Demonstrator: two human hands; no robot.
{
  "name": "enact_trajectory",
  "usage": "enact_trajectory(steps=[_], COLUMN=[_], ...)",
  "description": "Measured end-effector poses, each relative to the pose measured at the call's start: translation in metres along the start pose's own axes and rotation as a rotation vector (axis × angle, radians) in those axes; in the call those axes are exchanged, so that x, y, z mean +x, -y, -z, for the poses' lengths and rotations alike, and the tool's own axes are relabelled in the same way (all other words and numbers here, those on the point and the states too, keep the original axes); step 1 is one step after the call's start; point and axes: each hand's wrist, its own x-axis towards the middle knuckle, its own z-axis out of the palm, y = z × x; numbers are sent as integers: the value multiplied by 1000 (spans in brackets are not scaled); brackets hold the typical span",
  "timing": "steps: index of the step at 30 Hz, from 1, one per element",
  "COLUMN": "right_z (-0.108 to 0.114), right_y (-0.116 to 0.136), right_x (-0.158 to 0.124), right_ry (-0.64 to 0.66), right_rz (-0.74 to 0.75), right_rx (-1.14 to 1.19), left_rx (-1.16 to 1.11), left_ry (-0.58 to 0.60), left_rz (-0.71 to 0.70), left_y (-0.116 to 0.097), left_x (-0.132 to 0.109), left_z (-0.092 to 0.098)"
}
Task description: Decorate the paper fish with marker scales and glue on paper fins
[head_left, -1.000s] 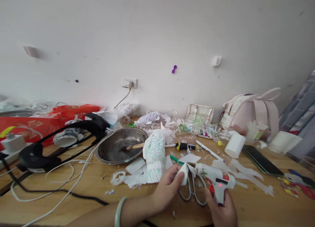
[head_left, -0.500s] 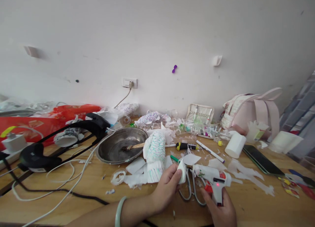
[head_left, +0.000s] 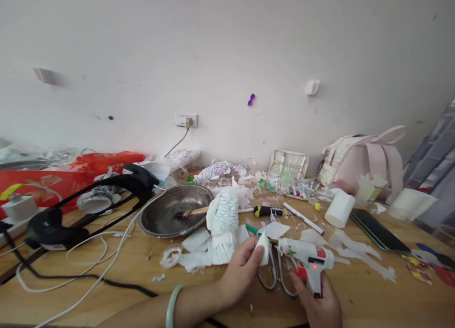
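My left hand (head_left: 245,266) pinches a small white paper piece (head_left: 263,248) between thumb and fingers. Around the handle of a white hot glue gun (head_left: 308,257) my right hand (head_left: 318,299) is closed, a finger at the red trigger. A red light glows on the gun, and its nozzle points left, right beside the paper piece. Scissors (head_left: 273,276) lie on the table behind both hands, their handles showing. Just beyond the left hand rests a white paper fish-like shape (head_left: 225,219) with green scale marks. A green pen (head_left: 251,229) lies partly hidden near the paper.
A metal bowl (head_left: 152,219) holds a wooden-handled brush. A yellow-black utility knife (head_left: 269,211), a white marker (head_left: 304,218), a paper roll (head_left: 340,209) and a phone (head_left: 379,231) lie around. Cables (head_left: 106,266) and a black headset (head_left: 64,228) occupy the left; a pink backpack (head_left: 359,162) stands right.
Almost nothing differs. The paper piece in my left hand is slightly shifted, with more of the glue gun's nozzle showing beside it.
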Motion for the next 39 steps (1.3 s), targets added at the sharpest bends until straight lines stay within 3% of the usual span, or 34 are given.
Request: enact_trajectory(steps=[10,31,39], right_z=[-3,4,3], right_y=[9,3,3], right_x=[-9,2,0], right_ry=[-50,16,24], right_rz=[13,-63,-77], right_rx=[28,-20,-5], left_rx=[43,84,207], left_ry=[-17,-19,-20], left_rz=[-40,-69,-129], left_y=[3,4,2], left_x=[1,2,3], left_z=[1,1,3])
